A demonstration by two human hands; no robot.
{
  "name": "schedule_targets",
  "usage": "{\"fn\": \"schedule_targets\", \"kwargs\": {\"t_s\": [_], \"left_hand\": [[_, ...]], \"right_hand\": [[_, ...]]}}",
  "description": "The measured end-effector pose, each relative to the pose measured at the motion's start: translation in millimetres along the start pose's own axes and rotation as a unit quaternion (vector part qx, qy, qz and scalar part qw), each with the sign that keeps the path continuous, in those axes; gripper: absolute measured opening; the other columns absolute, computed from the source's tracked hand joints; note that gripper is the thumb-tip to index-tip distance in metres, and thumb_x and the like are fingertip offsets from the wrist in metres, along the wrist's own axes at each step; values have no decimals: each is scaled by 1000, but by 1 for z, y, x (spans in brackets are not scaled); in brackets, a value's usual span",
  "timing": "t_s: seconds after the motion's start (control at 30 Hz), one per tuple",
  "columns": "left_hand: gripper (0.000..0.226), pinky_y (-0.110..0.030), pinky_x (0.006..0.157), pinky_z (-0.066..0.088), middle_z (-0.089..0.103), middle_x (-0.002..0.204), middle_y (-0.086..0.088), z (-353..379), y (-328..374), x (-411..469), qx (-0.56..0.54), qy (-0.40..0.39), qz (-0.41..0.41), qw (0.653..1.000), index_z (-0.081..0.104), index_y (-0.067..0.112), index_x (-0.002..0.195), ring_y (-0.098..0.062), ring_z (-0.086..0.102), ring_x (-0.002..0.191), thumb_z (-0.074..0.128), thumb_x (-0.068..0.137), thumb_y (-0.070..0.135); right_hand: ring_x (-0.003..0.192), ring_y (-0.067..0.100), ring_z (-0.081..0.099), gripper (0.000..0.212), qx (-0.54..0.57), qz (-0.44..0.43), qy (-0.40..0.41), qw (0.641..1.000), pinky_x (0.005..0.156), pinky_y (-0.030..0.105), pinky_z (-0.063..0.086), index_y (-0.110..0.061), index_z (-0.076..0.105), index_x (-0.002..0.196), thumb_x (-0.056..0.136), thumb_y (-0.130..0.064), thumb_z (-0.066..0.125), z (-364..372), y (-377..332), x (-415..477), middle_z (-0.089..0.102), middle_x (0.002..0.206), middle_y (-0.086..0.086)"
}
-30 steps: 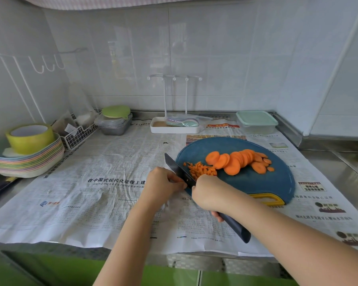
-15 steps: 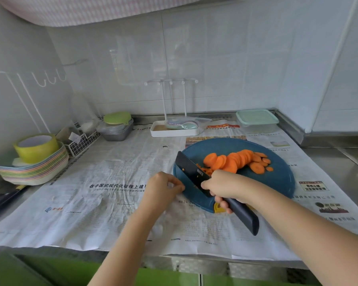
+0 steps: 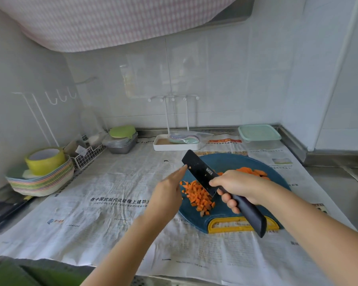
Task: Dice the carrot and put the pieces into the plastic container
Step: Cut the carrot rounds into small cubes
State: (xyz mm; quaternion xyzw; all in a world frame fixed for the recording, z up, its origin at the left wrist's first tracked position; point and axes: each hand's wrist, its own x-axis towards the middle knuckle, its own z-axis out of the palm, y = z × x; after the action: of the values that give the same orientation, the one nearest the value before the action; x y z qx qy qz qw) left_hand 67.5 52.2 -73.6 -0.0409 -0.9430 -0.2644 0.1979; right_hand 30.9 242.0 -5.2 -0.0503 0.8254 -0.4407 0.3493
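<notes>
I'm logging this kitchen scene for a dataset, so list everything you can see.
newspaper: sheets, white, covering the counter
board: one, blue with yellow handle, on the newspaper
knife: one, black, held over the board
diced carrot: one pile, orange, near left of board
carrot slices: several, orange, far side of board
container: one, clear with pale green lid, back right
tray: one, white, back centre
plates: one stack, pastel, far left
bowl: one, yellow-green, on the plates
basket: one, white wire, beside the plates
grey trays: one stack, lime lid, back left
left hand: one, fingers straight, fingertip touching the knife
right hand: one, grips the knife handle
</notes>
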Motion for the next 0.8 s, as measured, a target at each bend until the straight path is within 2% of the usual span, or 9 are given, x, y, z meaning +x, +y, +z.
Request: {"fn": "schedule_targets", "kwargs": {"t_s": [0.07,0.1,0.17,0.27,0.37,0.43,0.6,0.73,0.8], "left_hand": [[80,-21,116,19,2,154,12,5,10,-4,26,-61,50,997,1,25,150,-7,10,144,37,89,-11],[88,-23,119,6,-13,152,14,9,13,-4,47,-78,63,994,-13,29,145,-7,-9,144,37,86,-13],[97,-26,118,-6,-29,148,15,15,15,-5,90,-77,66,991,-28,34,136,-7,-27,140,36,81,-13],[98,-22,116,-12,-33,146,16,21,14,-3,99,-74,49,991,-32,36,132,-6,-30,138,34,79,-13],[96,-16,111,-15,-30,149,12,25,17,-5,91,-71,27,993,-31,32,133,-3,-25,139,34,80,-14],[95,-18,112,-13,-25,153,7,27,20,-5,88,-79,8,993,-30,30,136,-2,-22,139,34,80,-13],[86,-26,112,-12,-9,159,-3,18,31,-6,85,-88,-90,988,-16,18,149,-18,-15,145,31,83,-12],[96,-36,114,-15,-26,153,6,11,43,-13,137,-64,15,988,-28,34,139,-19,-32,137,37,83,-8],[96,-35,113,-19,-31,149,10,10,52,-17,153,-60,68,984,-30,37,137,-18,-36,135,40,85,-5]], "right_hand": [[37,12,37,34,13,6,-20,1000,40,20,37,-13,45,69,97,-31,49,-2,-3,-2,41,47,-1],[37,12,38,34,20,9,-32,999,40,20,37,-13,45,69,97,-31,49,-3,-5,-2,41,47,-1],[36,11,38,35,31,14,-52,998,40,19,38,-14,45,68,97,-32,47,-2,-7,-3,42,46,-2],[36,11,37,34,36,13,-58,998,39,18,37,-14,45,68,97,-30,45,-2,-7,-5,42,45,-2],[36,10,37,33,39,19,-52,998,39,17,36,-13,44,68,97,-29,47,-6,-3,-12,42,45,-3],[37,10,36,33,45,18,-48,998,39,17,36,-13,44,68,97,-29,47,-9,1,-16,42,45,-2],[36,12,37,29,41,-6,-20,999,39,19,36,-12,45,70,95,-26,47,-20,8,-22,42,47,-1],[35,13,39,30,-21,-4,-8,1000,40,21,38,-12,45,63,92,-21,47,-23,5,-21,44,46,1],[34,13,40,32,-28,-5,-14,999,40,21,38,-12,45,61,93,-19,47,-19,3,-19,44,46,1]]}}
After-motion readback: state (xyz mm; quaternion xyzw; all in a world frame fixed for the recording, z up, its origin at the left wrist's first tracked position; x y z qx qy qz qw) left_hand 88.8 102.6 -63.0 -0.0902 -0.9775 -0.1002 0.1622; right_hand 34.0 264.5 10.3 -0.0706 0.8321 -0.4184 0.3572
